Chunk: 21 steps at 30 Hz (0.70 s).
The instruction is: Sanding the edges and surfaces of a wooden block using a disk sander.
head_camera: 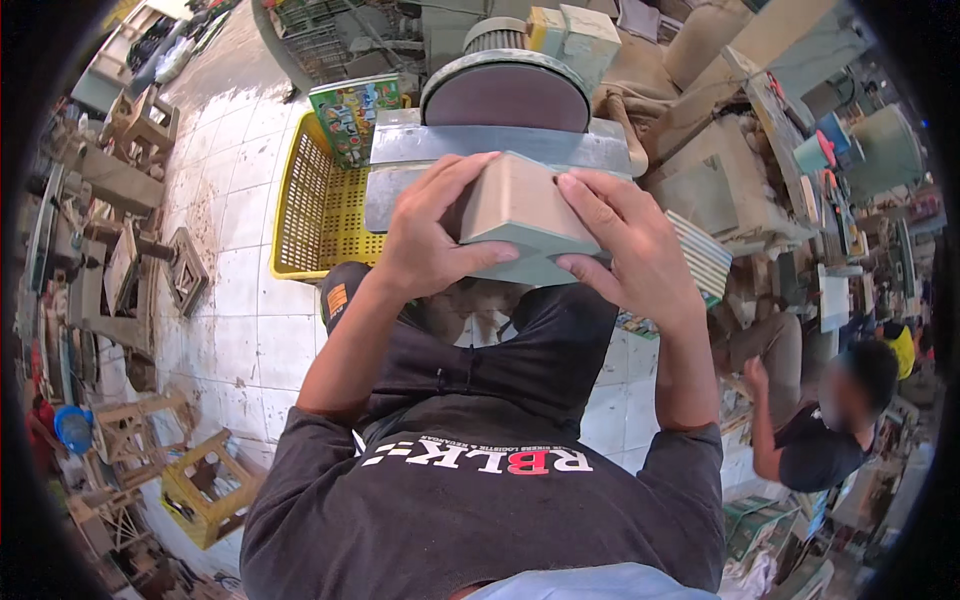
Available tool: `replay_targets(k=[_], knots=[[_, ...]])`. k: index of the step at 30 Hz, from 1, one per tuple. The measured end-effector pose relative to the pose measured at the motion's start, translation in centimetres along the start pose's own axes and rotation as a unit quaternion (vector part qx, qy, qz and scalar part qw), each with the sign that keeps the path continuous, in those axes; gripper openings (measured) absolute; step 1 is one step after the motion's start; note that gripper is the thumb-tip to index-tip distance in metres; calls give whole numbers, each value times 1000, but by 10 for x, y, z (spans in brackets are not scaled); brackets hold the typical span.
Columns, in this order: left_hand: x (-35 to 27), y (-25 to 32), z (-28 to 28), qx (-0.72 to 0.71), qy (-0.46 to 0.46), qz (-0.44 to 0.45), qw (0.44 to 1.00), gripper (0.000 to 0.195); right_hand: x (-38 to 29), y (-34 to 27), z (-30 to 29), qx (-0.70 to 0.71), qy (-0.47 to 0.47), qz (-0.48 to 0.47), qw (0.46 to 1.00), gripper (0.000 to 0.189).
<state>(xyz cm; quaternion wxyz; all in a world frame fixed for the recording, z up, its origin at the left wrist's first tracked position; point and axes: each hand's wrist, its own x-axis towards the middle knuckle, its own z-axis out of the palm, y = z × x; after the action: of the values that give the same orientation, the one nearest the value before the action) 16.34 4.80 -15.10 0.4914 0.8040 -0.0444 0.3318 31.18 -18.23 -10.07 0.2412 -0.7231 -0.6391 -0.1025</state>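
Observation:
Both my hands hold a pale, wood-coloured block (512,196) with a ridge down its middle and light green edges. My left hand (431,225) grips its left side, thumb along the near edge. On the other side, my right hand (630,232) has fingers on the upper face and its thumb at the near edge. Just beyond the block is the metal work table (495,142) of a disc sander. The sander's round, brownish abrasive disc (506,97) stands upright behind that table. The block overlaps the table in view; whether it touches it, I cannot tell.
A yellow plastic basket (300,225) with a colourful printed book (356,116) stands left of the sander. Striped stacked boards (697,255) lie beyond my right hand. Another person (832,420) sits at the right. A yellow stool (206,487) and wooden frames are at lower left.

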Motion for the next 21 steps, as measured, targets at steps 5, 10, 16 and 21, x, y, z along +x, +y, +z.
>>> replay_targets(k=[5,10,16,21], knots=[[6,14,-16,65,-27,-27,997,90,-9,32,50,201,65,10,977,86],[-34,-24,-48,225,176,-61,957,86,-26,40,96,346,163,154,911,91],[-50,-78,-24,-41,154,-203,966,58,5,43,148,492,187,292,799,72],[-33,-142,-41,148,126,-306,932,44,35,62,207,425,130,361,820,64]])
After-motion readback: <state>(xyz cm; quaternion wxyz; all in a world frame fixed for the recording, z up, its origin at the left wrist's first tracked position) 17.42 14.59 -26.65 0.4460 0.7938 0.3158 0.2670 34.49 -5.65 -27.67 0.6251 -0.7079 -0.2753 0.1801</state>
